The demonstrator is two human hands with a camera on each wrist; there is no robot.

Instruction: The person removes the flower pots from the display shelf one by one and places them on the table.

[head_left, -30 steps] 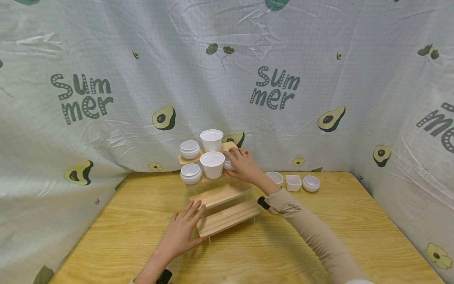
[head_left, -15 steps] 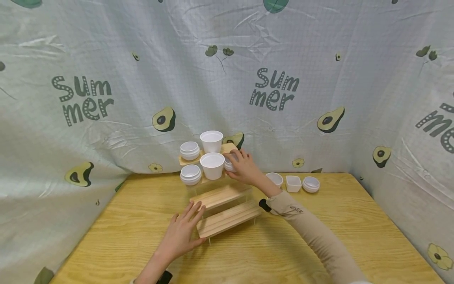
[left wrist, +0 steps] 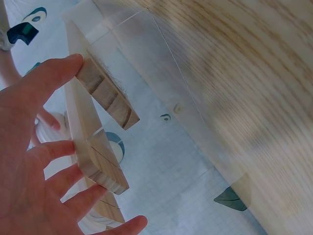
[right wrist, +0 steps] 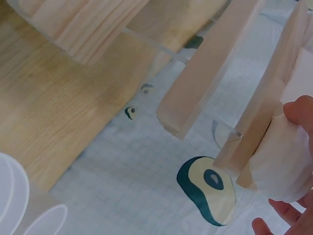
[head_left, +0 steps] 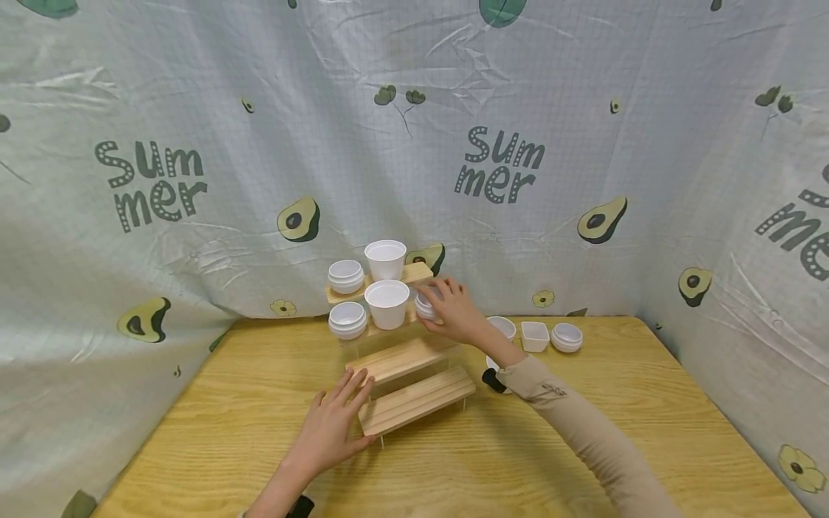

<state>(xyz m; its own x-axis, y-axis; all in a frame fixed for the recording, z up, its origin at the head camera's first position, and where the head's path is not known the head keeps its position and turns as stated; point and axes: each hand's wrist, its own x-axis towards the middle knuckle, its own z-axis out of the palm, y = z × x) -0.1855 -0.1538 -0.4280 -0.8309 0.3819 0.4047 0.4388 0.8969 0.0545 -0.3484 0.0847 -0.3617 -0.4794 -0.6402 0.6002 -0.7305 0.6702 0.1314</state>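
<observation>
A tiered wooden rack [head_left: 417, 403] with clear supports stands on the table. At the right end of its second step from the top, my right hand [head_left: 461, 314] holds a small white ridged bowl [head_left: 425, 305] between thumb and fingers. In the right wrist view that bowl [right wrist: 283, 164] sits right at the step's end, partly out of frame. My left hand [head_left: 329, 426] rests against the left ends of the two lower steps, fingers spread. The left wrist view shows its thumb [left wrist: 58, 73] on one step's end and other fingers along the steps above.
Two white cups, the front one [head_left: 387, 305] and the back one [head_left: 386, 260], stand mid-step. Ridged bowls, one low [head_left: 347, 321] and one high [head_left: 346, 276], sit left of them. Right of the rack are a square dish [head_left: 534, 337], a bowl [head_left: 566, 337] and partly hidden white containers.
My right hand has shifted slightly right and toward me with the small bowl, widening the gap to the front cup. The left hand has stayed in place.
</observation>
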